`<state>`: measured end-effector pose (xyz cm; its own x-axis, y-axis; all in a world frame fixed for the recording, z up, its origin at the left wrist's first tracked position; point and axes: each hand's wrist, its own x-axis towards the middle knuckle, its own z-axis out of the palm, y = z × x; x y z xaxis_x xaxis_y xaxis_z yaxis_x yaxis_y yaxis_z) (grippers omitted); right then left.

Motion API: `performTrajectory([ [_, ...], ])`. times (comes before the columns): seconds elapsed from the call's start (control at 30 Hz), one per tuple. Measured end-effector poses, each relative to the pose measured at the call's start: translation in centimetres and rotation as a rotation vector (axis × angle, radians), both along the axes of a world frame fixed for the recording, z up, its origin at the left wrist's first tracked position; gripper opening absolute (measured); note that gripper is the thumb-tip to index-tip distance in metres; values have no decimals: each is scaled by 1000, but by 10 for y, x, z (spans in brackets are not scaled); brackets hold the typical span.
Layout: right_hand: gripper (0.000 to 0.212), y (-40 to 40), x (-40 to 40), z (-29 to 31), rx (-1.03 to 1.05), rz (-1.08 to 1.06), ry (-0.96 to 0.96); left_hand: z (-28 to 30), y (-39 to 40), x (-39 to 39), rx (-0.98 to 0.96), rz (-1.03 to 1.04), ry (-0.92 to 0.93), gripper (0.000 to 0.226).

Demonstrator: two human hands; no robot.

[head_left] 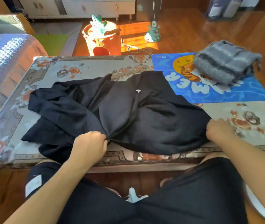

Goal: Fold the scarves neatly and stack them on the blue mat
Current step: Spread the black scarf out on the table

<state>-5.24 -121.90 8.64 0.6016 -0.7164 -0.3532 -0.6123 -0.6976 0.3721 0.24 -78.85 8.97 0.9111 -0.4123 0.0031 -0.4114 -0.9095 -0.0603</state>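
— Both hands grip? 
— Yes: left hand (pixel 91 145) pinches the black scarf (pixel 120 113) at its near edge; right hand (pixel 219 128) has fingers curled on its right corner.
— Where does it lie?
— Rumpled on the floral table cover (pixel 86 68), one corner overlapping the blue mat (pixel 222 96).
— The grey scarf (pixel 225 62)?
— Folded on that mat.

Upside-down "MER" on blue mat (pixel 248 94)

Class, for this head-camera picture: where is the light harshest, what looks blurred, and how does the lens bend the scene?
Head view: sunlight glares on the orange bin and floor behind; the grey scarf on the blue mat looks soft, blurred; the wide lens bows the table edge; the black scarf shows few folds.
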Motion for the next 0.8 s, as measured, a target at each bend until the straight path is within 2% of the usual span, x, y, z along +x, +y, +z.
performTrajectory([
  [0.1, 38, 8, 24, 14, -12, 133, -184, -4, 1, -2, 18, 1, 7, 24],
  [0.17, 24, 21, 49, 22, 138, 207, -427, -7, 3, -4, -7, -3, 3, 26],
  [0.23, 16, 46, 75, 28, 506, 81, -621, -11, 8, -7, -56, -5, -16, 27],
  [0.27, 14, 65, 86, 26, 795, -86, -679, -12, 9, -10, -90, -10, -36, 30],
  [0.33, 16, 107, 101, 21, 1349, -454, -643, -11, 11, -15, -168, -23, -86, 33],
  [0.37, 22, 124, 109, 16, 1510, -558, -591, -9, 11, -18, -197, -22, -102, 33],
  [0.4, 28, 140, 116, 9, 1585, -605, -540, -7, 12, -20, -213, -18, -114, 33],
  [0.47, 37, 165, 130, 1, 1622, -622, -467, -5, 14, -21, -220, -9, -126, 34],
  [0.53, 41, 187, 140, -1, 1531, -571, -490, -4, 15, -21, -216, -15, -144, 34],
  [0.6, 35, 201, 147, -3, 1449, -522, -562, -3, 16, -21, -200, -30, -163, 34],
  [0.7, 33, 207, 150, -6, 1476, -564, -624, -2, 15, -22, -179, -49, -158, 33],
  [0.8, 24, 210, 147, -8, 1442, -600, -571, -3, 17, -23, -178, -52, -159, 31],
])
